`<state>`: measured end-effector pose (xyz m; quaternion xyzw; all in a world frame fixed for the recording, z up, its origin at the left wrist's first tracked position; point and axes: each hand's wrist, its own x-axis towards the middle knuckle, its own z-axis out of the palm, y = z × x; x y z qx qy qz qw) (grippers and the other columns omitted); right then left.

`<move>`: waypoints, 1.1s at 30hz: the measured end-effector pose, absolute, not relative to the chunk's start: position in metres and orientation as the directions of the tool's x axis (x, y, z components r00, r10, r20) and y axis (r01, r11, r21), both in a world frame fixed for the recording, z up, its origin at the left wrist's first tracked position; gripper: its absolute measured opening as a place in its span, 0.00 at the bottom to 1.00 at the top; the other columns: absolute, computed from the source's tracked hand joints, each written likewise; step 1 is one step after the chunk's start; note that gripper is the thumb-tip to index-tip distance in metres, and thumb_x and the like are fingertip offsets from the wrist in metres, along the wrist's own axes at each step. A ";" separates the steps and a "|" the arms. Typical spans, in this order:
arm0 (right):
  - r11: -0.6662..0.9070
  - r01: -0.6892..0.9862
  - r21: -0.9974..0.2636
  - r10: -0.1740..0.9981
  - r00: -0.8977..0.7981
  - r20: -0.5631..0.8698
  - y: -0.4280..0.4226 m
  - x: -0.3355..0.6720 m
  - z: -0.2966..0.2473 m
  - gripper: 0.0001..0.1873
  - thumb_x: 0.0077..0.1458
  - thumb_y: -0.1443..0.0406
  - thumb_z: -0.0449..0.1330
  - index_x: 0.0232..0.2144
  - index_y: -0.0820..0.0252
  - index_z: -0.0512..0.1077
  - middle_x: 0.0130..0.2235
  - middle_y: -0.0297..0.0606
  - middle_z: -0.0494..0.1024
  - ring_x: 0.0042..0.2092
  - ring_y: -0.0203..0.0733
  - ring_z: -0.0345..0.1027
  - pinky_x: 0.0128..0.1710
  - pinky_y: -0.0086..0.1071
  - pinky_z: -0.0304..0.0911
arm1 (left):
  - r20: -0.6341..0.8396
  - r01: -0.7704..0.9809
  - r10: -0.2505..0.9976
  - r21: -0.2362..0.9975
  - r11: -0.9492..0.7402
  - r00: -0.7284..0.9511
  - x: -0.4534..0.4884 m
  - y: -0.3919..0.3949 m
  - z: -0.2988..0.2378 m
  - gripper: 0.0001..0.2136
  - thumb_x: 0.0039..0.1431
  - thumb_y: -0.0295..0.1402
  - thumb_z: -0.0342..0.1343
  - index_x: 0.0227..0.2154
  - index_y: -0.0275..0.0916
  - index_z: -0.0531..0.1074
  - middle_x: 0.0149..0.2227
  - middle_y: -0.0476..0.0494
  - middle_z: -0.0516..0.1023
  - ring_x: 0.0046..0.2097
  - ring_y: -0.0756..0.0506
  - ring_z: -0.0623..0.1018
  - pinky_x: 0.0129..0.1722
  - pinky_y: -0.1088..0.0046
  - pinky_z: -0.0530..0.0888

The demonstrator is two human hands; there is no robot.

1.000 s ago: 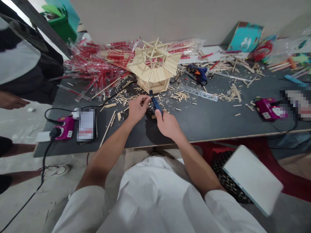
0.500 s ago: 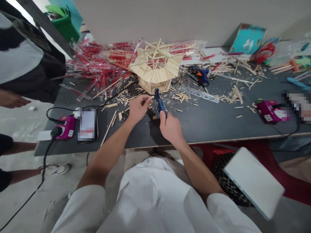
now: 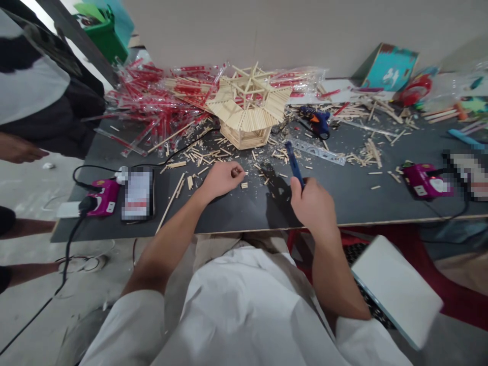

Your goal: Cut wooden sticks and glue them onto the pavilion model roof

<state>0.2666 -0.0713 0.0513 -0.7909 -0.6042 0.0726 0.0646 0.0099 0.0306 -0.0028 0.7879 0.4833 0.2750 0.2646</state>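
Observation:
My left hand point(image 3: 224, 179) is closed in a pinch just over the dark table, and a pale bit of wooden stick point(image 3: 246, 173) shows at its fingertips. To the right, my right hand point(image 3: 314, 203) grips blue pliers point(image 3: 295, 163), raised above the table with the head pointing away from me. Their jaws are too blurred to read. Behind both hands stands a small pavilion model point(image 3: 247, 119) built of thin wooden sticks, with a flared roof. Short cut sticks point(image 3: 208, 155) and wood crumbs lie scattered between it and my hands.
Red-and-clear plastic wrappers point(image 3: 152, 104) pile up at the back left. A blue glue gun point(image 3: 319, 122) and a clear ruler point(image 3: 318, 151) lie right of the model. A phone point(image 3: 137, 195) and a pink power adapter point(image 3: 103, 197) sit left. Another person's hand point(image 3: 23, 149) hangs beside the table.
My right hand has swung right with the pliers, away from my left hand and the stick. My left hand has shifted slightly right and lower, fingers curled more.

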 end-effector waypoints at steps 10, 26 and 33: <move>-0.445 0.896 -0.002 0.868 0.431 0.246 -0.059 0.338 0.004 0.34 0.66 0.49 0.52 0.53 0.81 0.69 0.52 0.72 0.72 0.53 0.71 0.67 0.48 0.50 0.60 | 0.169 0.615 0.861 0.635 -0.467 0.479 0.009 0.025 0.010 0.11 0.62 0.38 0.58 0.26 0.42 0.80 0.26 0.47 0.82 0.28 0.46 0.79 0.29 0.70 0.69; 0.032 0.957 -0.288 0.958 0.053 0.283 -0.027 0.295 0.031 0.21 0.66 0.60 0.56 0.54 0.70 0.75 0.52 0.59 0.78 0.56 0.61 0.68 0.60 0.51 0.61 | 0.068 0.650 0.833 0.591 -0.478 0.550 0.003 0.027 0.018 0.14 0.65 0.39 0.57 0.31 0.38 0.84 0.30 0.46 0.83 0.31 0.47 0.78 0.33 0.71 0.67; 0.390 0.845 -0.366 0.921 -0.365 0.138 0.029 0.187 0.046 0.18 0.70 0.66 0.49 0.51 0.64 0.76 0.52 0.54 0.78 0.51 0.52 0.74 0.51 0.40 0.67 | 0.079 0.653 0.832 0.581 -0.486 0.549 0.001 0.033 0.010 0.12 0.61 0.36 0.58 0.28 0.34 0.82 0.25 0.46 0.80 0.28 0.48 0.77 0.30 0.73 0.64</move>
